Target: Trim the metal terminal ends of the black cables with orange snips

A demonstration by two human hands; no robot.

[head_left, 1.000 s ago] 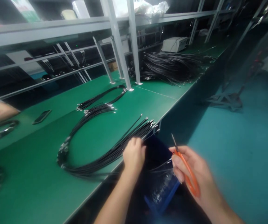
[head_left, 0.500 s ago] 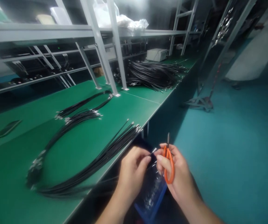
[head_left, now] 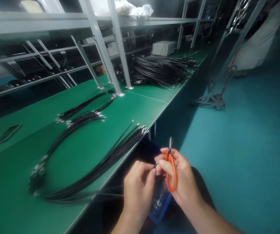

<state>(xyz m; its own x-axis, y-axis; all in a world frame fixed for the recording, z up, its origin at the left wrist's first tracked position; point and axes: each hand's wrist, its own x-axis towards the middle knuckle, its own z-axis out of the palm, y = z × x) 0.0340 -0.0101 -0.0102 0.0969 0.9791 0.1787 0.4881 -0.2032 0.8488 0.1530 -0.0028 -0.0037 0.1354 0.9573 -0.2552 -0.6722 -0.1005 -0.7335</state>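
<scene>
Left hand (head_left: 138, 183), pinching a thin silver-tipped black cable (head_left: 156, 163), has met right hand (head_left: 183, 174), gripping orange-handled scissors (head_left: 174, 170) — now seemingly working together.

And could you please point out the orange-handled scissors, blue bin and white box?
Orange-handled scissors (head_left: 174, 169): head view, on the handle.
Blue bin (head_left: 163, 209): head view, on its side wall.
White box (head_left: 157, 49): head view, on its near side.

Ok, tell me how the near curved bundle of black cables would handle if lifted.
The cable bundle would probably flex but feel springy, since its strands hold a smooth, wide curve. Its silvery ends would likely splay or trail, as they fan apart. Lying flat on the green bench, it seems unlikely to roll.
</scene>
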